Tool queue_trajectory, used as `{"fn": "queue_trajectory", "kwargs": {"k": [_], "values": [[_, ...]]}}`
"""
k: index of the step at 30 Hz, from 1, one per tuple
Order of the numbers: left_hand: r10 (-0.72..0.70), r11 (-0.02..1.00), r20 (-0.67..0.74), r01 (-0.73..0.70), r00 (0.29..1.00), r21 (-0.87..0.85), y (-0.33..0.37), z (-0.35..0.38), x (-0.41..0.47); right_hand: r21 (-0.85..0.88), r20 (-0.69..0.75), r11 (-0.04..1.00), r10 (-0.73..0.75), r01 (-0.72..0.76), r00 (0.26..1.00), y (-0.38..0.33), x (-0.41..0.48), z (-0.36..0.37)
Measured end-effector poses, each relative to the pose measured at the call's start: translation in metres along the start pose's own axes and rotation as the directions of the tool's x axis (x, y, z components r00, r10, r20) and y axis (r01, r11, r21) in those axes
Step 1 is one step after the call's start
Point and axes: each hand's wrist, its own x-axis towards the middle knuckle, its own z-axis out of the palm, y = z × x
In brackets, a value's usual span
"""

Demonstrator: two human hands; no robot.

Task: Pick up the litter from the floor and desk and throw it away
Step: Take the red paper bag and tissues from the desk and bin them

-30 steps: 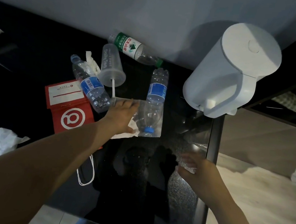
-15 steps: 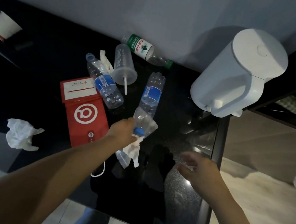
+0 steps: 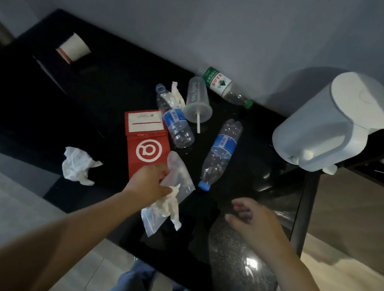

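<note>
Drawn toward the desk's (image 3: pixel 232 260) near edge, plastic bag (image 3: pixel 179 175) and tissue (image 3: pixel 168 205) are gripped by left hand (image 3: pixel 149 183); right hand (image 3: pixel 252 219) is slack, empty. Both should be kept bunched tightly.

1. This looks like a lived-in guest room, most likely in a hotel, not a workplace.
2. A glossy black stone tabletop (image 3: pixel 240 254) runs along a plain grey wall (image 3: pixel 226 27). A white plastic electric kettle (image 3: pixel 336 120) stands on it, with a white paper cup with a red rim (image 3: pixel 73 49) further along.
3. A red card folder with a round white logo (image 3: pixel 147 144), like a key-card sleeve, lies among empty clear plastic water bottles (image 3: pixel 222 149).
4. Pale wood-look floor (image 3: pixel 352 276) lies beside the tabletop.
</note>
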Motion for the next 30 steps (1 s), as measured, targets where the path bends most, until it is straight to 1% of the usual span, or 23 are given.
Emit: {"fn": "queue_trajectory", "kwargs": {"k": [2, 6, 8, 11, 16, 20, 22, 24, 27, 28, 30], "values": [[-0.026, 1.0, -0.044, 0.026, 0.999, -0.007, -0.013, -0.007, -0.01, -0.006, 0.015, 1.0, -0.016, 0.017, 1.0, -0.009, 0.001, 0.006], [-0.115, 0.993, -0.179, 0.108, 0.977, -0.049, -0.047, -0.028, -0.027, -0.034, 0.05, 0.998, -0.047, 0.049, 0.998, -0.031, 0.006, 0.019], [-0.176, 0.984, -0.248, 0.169, 0.953, -0.047, -0.066, -0.041, -0.034, -0.052, 0.074, 0.996, -0.062, 0.066, 0.995, -0.043, 0.008, 0.028], [-0.268, 0.963, -0.343, 0.24, 0.9, -0.12, -0.096, -0.062, -0.041, -0.1, 0.125, 0.99, -0.087, 0.1, 0.988, -0.063, 0.012, 0.044], [-0.327, 0.944, -0.445, 0.267, 0.834, -0.194, -0.144, -0.081, -0.04, -0.151, 0.185, 0.978, -0.114, 0.142, 0.976, -0.091, 0.02, 0.069], [-0.331, 0.944, -0.477, 0.279, 0.814, -0.179, -0.177, -0.088, -0.028, -0.173, 0.201, 0.97, -0.135, 0.171, 0.97, -0.101, 0.023, 0.084], [-0.344, 0.939, -0.459, 0.303, 0.819, -0.163, -0.187, -0.09, -0.022, -0.189, 0.212, 0.967, -0.13, 0.172, 0.968, -0.104, 0.024, 0.089], [-0.399, 0.917, -0.414, 0.359, 0.818, -0.174, -0.191, -0.089, -0.017, -0.195, 0.216, 0.966, -0.125, 0.168, 0.968, -0.105, 0.027, 0.095], [-0.487, 0.871, -0.395, 0.464, 0.779, -0.159, -0.19, -0.084, -0.016, -0.194, 0.218, 0.969, -0.111, 0.154, 0.97, -0.107, 0.029, 0.102], [-0.493, 0.867, -0.389, 0.479, 0.778, -0.14, -0.188, -0.083, -0.017, -0.193, 0.219, 0.97, -0.107, 0.15, 0.97, -0.108, 0.03, 0.105], [-0.479, 0.875, -0.318, 0.472, 0.818, -0.105, -0.185, -0.078, -0.019, -0.196, 0.223, 0.97, -0.102, 0.147, 0.969, -0.108, 0.033, 0.11]]}}
